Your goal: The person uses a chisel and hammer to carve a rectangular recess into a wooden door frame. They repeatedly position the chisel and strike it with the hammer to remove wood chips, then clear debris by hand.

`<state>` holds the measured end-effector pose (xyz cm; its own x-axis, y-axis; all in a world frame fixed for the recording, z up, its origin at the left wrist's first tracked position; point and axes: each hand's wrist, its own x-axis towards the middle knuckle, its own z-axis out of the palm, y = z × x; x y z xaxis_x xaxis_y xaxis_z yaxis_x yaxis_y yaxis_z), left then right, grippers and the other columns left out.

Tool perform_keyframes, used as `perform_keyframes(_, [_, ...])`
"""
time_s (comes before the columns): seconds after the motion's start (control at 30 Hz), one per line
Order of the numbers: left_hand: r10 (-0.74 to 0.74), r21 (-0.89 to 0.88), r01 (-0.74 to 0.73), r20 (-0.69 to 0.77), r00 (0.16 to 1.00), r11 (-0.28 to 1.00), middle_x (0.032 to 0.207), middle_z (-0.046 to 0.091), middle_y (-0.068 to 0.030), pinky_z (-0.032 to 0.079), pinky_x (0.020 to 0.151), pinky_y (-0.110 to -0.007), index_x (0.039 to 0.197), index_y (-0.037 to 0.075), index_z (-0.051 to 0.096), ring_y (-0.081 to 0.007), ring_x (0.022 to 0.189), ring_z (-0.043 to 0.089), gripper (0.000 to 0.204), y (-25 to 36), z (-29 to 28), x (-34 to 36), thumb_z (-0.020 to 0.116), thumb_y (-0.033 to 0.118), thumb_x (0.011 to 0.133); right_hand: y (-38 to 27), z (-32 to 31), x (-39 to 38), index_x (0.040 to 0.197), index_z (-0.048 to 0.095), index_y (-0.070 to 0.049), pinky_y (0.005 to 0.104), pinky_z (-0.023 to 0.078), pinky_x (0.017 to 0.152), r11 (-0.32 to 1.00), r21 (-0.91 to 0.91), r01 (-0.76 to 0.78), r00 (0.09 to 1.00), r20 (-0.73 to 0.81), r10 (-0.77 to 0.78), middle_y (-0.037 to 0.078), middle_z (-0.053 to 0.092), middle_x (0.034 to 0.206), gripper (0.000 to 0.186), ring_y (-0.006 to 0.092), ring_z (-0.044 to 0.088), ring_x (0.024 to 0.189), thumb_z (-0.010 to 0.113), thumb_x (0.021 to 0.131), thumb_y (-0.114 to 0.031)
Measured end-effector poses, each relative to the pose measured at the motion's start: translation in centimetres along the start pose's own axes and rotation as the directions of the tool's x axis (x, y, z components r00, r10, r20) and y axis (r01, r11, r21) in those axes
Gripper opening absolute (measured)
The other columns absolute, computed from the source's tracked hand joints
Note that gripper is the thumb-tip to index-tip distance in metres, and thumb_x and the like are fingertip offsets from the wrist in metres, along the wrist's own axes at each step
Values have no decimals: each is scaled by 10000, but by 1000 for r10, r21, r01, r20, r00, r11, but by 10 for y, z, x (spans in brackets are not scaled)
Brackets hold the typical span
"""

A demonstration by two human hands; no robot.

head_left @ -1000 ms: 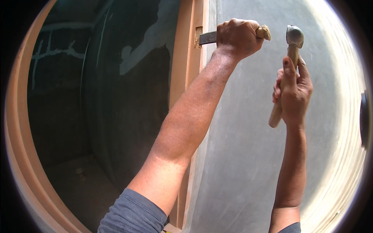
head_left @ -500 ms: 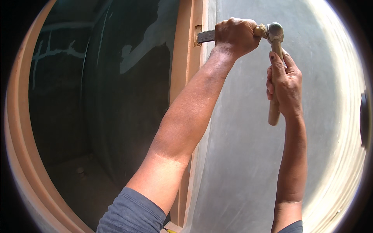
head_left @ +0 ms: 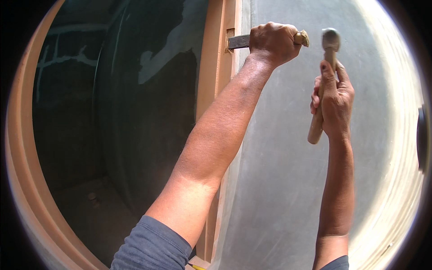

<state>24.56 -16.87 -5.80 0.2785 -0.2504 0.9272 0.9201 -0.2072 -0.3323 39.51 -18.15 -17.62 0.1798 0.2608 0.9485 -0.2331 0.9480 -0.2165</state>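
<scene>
My left hand point(head_left: 273, 42) is wrapped round a chisel point(head_left: 238, 42), its dark flat blade reaching left to a small cut recess point(head_left: 230, 33) in the orange-brown wooden door frame point(head_left: 215, 27). The frayed wooden end of the chisel's handle point(head_left: 302, 38) sticks out right of my fist. My right hand point(head_left: 335, 101) grips the wooden handle of a hammer point(head_left: 316, 128), upright, with its rounded metal head point(head_left: 331, 39) a short gap to the right of the chisel's end. The hammer head is slightly blurred.
A smooth grey plastered wall point(head_left: 283, 180) fills the right, brightly lit at its rim. Left of the frame a dim room point(head_left: 72, 117) shows dark patched walls and a small object point(head_left: 92, 196) on its floor. Another wooden jamb point(head_left: 20, 135) curves along the left edge. Something yellow point(head_left: 198, 267) lies at the bottom.
The hammer swung left onto the chisel's end half a second ago and is now back to the right, apart from it. My left hand has stayed nearly still.
</scene>
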Motion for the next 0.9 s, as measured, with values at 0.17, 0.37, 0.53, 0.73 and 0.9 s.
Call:
perform_keyframes(0.17, [10, 17, -10, -1, 1000, 1000, 716, 741, -46, 593, 665, -412, 797, 217, 780, -264, 687, 743, 268, -5, 4, 0, 703, 453, 899, 2, 3, 5, 1366, 584, -40, 231, 435, 375, 998, -44, -48, 997, 63, 51, -25, 539, 661, 460, 39, 505, 469, 660, 1036, -351])
perform_keyframes(0.37, [-1, 33, 0, 30, 1000, 999, 727, 746, -38, 600, 676, -403, 809, 214, 785, -245, 702, 749, 248, -3, 1, -2, 718, 435, 901, 1, 7, 0, 1408, 564, -25, 235, 433, 373, 997, 73, 2, 998, -66, 3, -37, 527, 646, 504, 34, 505, 469, 652, 1039, -357])
perform_keyframes(0.53, [-16, 20, 16, -10, 1000, 1000, 709, 740, -37, 591, 671, -414, 797, 220, 790, -260, 686, 743, 290, -7, 6, 1, 699, 473, 906, -4, -3, 1, 1384, 591, -29, 240, 423, 370, 986, -142, -83, 989, 108, 99, -35, 523, 639, 460, 40, 500, 464, 647, 1040, -329])
perform_keyframes(0.73, [-69, -49, 65, -78, 995, 997, 708, 739, -55, 580, 678, -445, 776, 227, 783, -285, 687, 740, 345, -9, 10, 9, 657, 512, 924, 8, -14, -5, 1414, 583, -38, 234, 416, 368, 993, -112, -42, 998, 52, 48, -38, 516, 614, 486, 33, 485, 446, 657, 1036, -335])
perform_keyframes(0.9, [-4, -57, 0, -61, 998, 998, 667, 715, -65, 580, 660, -449, 750, 185, 752, -296, 661, 731, 364, -12, 15, 0, 680, 504, 908, 17, -16, -1, 1434, 569, -36, 222, 400, 366, 997, -79, 28, 999, 17, -27, -41, 522, 610, 513, 29, 479, 437, 674, 1029, -334])
